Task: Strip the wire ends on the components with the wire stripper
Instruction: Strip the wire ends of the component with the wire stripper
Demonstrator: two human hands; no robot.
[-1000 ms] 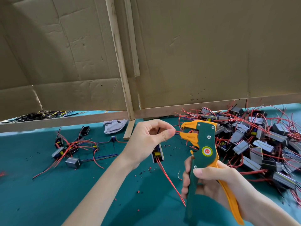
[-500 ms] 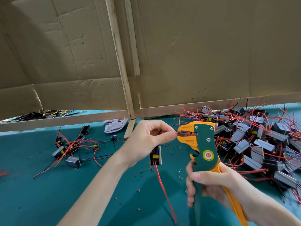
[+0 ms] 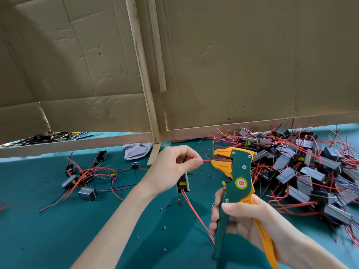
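A tall wall of brown cardboard (image 3: 233,65), braced by a pale wooden strip (image 3: 142,74), is seen filling the upper part of the view. Below it, a teal table (image 3: 48,230) is spread across the foreground.

On the right side of the table, a large pile of components (image 3: 301,171), grey blocks tangled with red wires, is heaped. On the left, well apart from it, a smaller cluster of components (image 3: 83,177) is scattered, and a crumpled grey rag (image 3: 137,151) is laid near the foot of the wooden strip.

Between the two groups, a green and orange wire stripper (image 3: 238,181) is held upright, its two handles gripped by the right hand (image 3: 250,220). The left hand (image 3: 172,167) is raised just beside the tool's head, the hands kept apart.

A thin red wire (image 3: 207,160) is pinched between the left thumb and forefinger, and its end is fed into the orange jaws. A single component (image 3: 183,184) is seen hanging under the left hand, with long red leads (image 3: 196,214) trailing down from it.

Tiny red and black scraps of insulation (image 3: 171,205) are dotted over the table below.
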